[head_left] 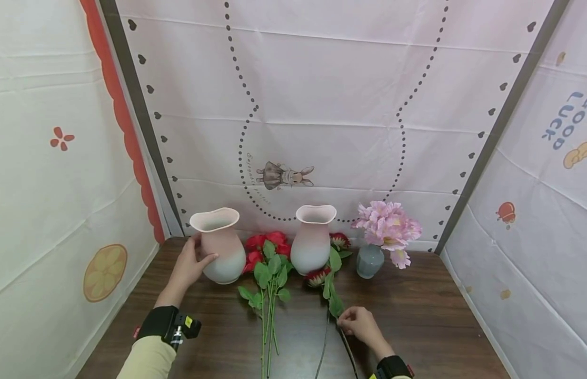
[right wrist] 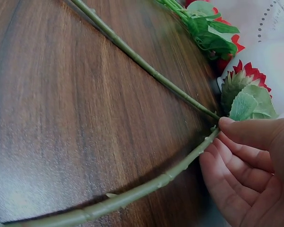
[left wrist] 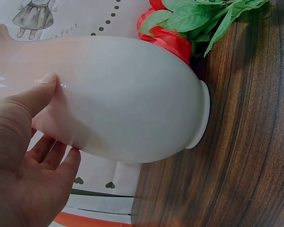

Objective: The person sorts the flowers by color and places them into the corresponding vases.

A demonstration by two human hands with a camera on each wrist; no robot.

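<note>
My left hand point(head_left: 187, 267) grips a pink-to-pale-blue vase point(head_left: 225, 250) at its side, thumb on the front and fingers round the edge. The vase point(left wrist: 128, 99) stands upright on the table, its wavy rim uppermost. My right hand point(head_left: 361, 327) pinches the stem of a dark red flower point(right wrist: 250, 78) between thumb and fingertips. Two such long stems lie side by side, and the thicker stem point(right wrist: 146, 188) runs out from under my fingers. Their dark red blooms point(head_left: 318, 277) lie around the foot of a second matching vase point(head_left: 314, 242).
Between the two vases lies a bunch of red roses point(head_left: 269, 246) with green leaves and several stems pointing towards me. To the right, a small grey-blue vase point(head_left: 370, 261) holds pink flowers point(head_left: 388, 223). A printed cloth point(head_left: 321, 95) hangs behind the brown wooden table point(head_left: 416, 316).
</note>
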